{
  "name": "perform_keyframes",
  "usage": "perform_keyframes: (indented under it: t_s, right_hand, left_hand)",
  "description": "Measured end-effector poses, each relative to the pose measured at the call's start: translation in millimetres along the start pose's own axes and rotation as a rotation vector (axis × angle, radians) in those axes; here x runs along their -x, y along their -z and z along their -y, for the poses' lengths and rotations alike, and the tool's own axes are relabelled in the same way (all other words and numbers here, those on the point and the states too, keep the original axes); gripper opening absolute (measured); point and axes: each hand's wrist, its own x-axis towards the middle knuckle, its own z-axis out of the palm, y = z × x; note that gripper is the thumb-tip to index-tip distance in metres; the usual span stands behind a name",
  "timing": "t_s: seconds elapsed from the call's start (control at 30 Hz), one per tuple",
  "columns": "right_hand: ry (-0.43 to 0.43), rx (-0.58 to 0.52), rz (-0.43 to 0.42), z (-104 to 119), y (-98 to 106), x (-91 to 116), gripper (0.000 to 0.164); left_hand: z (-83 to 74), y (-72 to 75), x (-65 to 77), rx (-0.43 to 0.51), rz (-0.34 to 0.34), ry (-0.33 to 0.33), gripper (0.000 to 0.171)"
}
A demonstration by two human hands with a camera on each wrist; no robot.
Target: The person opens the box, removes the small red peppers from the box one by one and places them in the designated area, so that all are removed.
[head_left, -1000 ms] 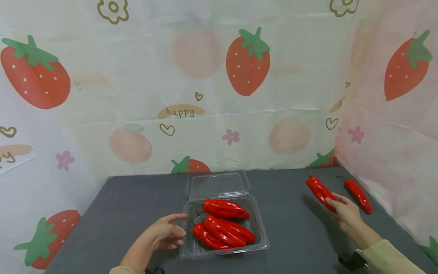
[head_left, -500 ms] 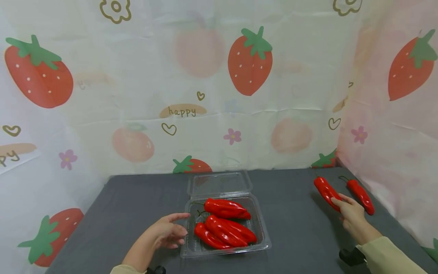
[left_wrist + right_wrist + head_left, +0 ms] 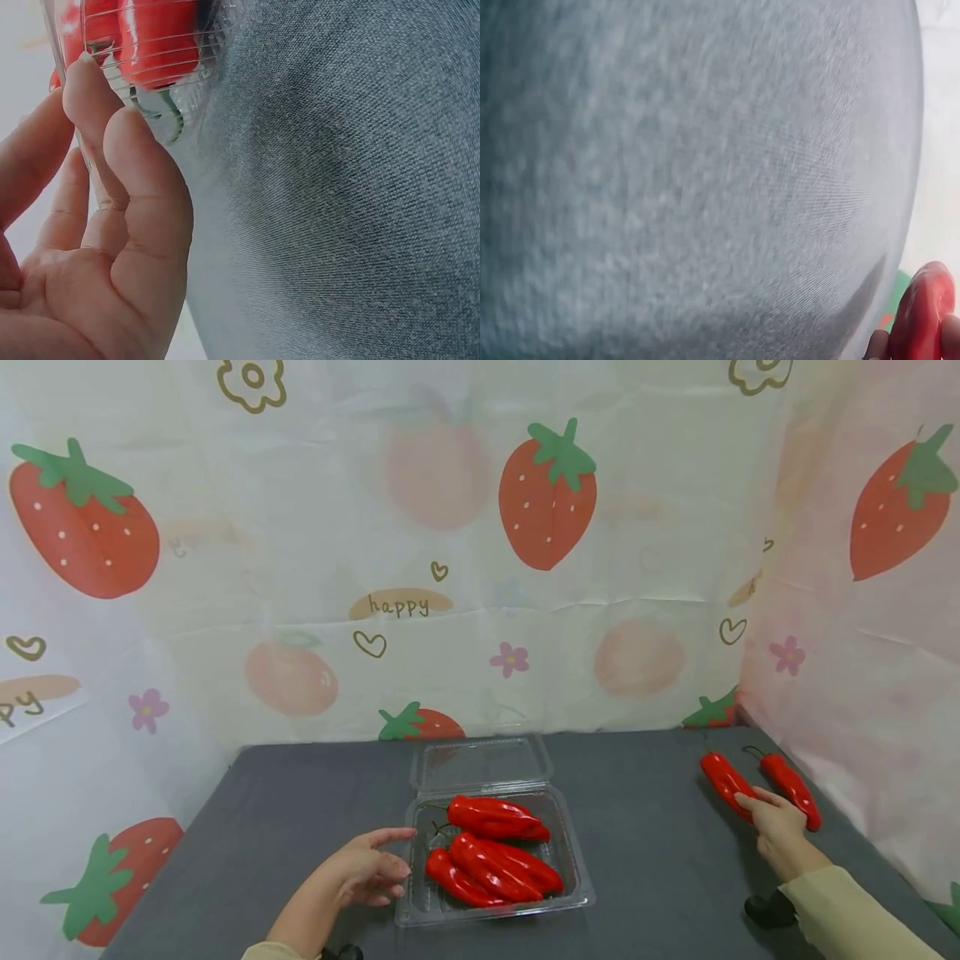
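Several glossy red chili peppers (image 3: 487,868) lie in a clear plastic clamshell box (image 3: 581,881) at the middle of the table, its lid (image 3: 480,764) folded back. At the box's left wall is my left hand (image 3: 367,867), with loosely bent fingers and nothing in them; its fingertips (image 3: 86,71) are right by the ridged wall, and contact is hard to tell. On the right, my right hand (image 3: 780,831) pinches the lower end of another red chili pepper (image 3: 723,777). In the right wrist view, only the end of that pepper (image 3: 924,315) and bits of fingers show.
One more red chili pepper (image 3: 791,789) lies on the dark grey tabletop (image 3: 637,827) by the right edge, just beyond my right hand. A strawberry-print cloth (image 3: 450,527) hangs behind the table and along both sides.
My right hand has carried the held pepper to the right and slightly lower, closer to the pepper on the table. My left hand and the box stay put.
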Motion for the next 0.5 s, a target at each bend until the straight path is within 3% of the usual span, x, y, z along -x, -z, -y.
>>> perform_keyframes:
  t_s: [0.5]
  right_hand:
    - [-0.027,0.043,-0.039,-2.0,10.6,-14.1,0.061]
  left_hand:
    - [5.7,-2.9,2.7,0.007,0.024,-0.013,0.056]
